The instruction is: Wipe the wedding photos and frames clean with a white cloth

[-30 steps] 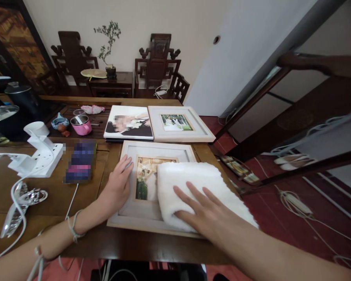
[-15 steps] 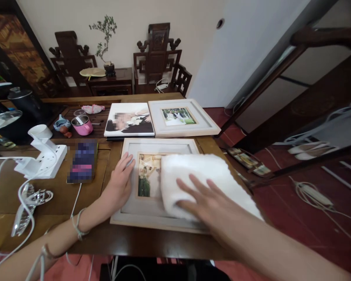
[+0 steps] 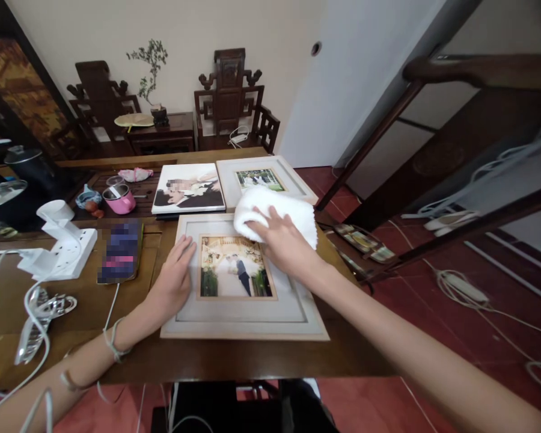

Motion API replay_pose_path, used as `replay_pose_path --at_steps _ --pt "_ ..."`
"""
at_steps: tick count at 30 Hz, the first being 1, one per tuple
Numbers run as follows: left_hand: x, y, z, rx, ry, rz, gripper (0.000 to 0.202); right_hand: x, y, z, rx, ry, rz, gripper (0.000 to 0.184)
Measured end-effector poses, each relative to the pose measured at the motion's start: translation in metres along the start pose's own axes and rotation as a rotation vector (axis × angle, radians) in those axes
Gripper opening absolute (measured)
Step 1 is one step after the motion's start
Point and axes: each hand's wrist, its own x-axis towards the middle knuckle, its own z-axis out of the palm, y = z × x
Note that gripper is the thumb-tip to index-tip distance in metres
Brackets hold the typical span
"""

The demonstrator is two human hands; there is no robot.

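Note:
A picture frame (image 3: 245, 329) with a pale wooden edge lies flat on the wooden table, a wedding photo (image 3: 237, 270) in its middle. My left hand (image 3: 174, 279) rests on the frame's left side with its fingers stretched out. At the frame's upper right corner, my right hand (image 3: 282, 237) holds a folded white cloth (image 3: 297, 210) and presses it down. The cloth hides that corner and overlaps the near edge of a second picture frame (image 3: 293, 171) behind. Left of the second frame lies a photo panel (image 3: 189, 186).
To the left are a power strip (image 3: 74, 255), a phone (image 3: 121, 249) on a cable, a silvery hair clip (image 3: 42, 325) and a pink cup (image 3: 119, 198). A dark kettle (image 3: 27, 171) stands farther back. A dark wooden rack (image 3: 415, 114) rises beyond the table's right edge.
My right hand has moved the cloth up and away, from the photo's right side to the frame's far right corner, uncovering the photo. My left hand stays on the frame's left side.

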Motion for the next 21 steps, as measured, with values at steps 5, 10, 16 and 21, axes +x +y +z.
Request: replay_pose_path --at_steps 5,10,16,21 --pt "0.000 -0.001 0.000 0.008 0.018 0.001 0.058 -0.027 -0.029 -0.017 0.006 -0.291 -0.181 0.077" --pt "0.002 0.001 0.000 0.021 0.000 -0.032 0.056 -0.073 -0.060 -0.056 0.237 -0.508 -0.334 0.073" --pt "0.005 0.009 -0.002 0.055 -0.019 -0.057 0.051 -0.056 -0.058 -0.040 0.222 -0.399 -0.263 0.081" --pt "0.002 0.005 -0.001 0.047 -0.023 -0.051 0.054 -0.001 -0.033 -0.006 -0.026 -0.051 -0.191 0.074"
